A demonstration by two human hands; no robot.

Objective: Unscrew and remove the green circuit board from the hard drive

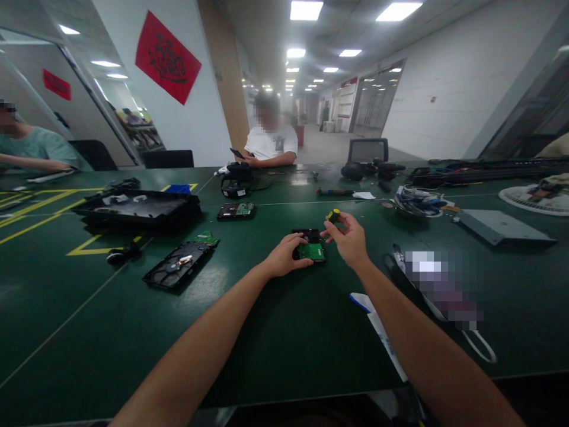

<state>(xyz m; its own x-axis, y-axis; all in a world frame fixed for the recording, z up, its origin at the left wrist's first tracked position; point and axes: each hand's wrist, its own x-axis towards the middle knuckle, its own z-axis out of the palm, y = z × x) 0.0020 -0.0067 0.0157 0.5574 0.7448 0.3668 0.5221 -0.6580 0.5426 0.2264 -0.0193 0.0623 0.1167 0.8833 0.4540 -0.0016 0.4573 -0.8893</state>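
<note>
A hard drive [315, 252] with a green circuit board lies on the table in front of me. My left hand [290, 255] grips it from the left, thumb along the near edge and fingers over the far part, hiding some of it. Above the drive's right side, my right hand [349, 237] is closed on a screwdriver [333, 215] with a stubby yellow-and-black handle. Its shaft is too small to make out.
To the left are an opened black casing [178, 265], a second hard drive [235, 211] and a large black tray [137, 207]. A silver box [504, 227] and a cable bundle [418, 200] are at right. A person [271, 142] sits opposite with a phone.
</note>
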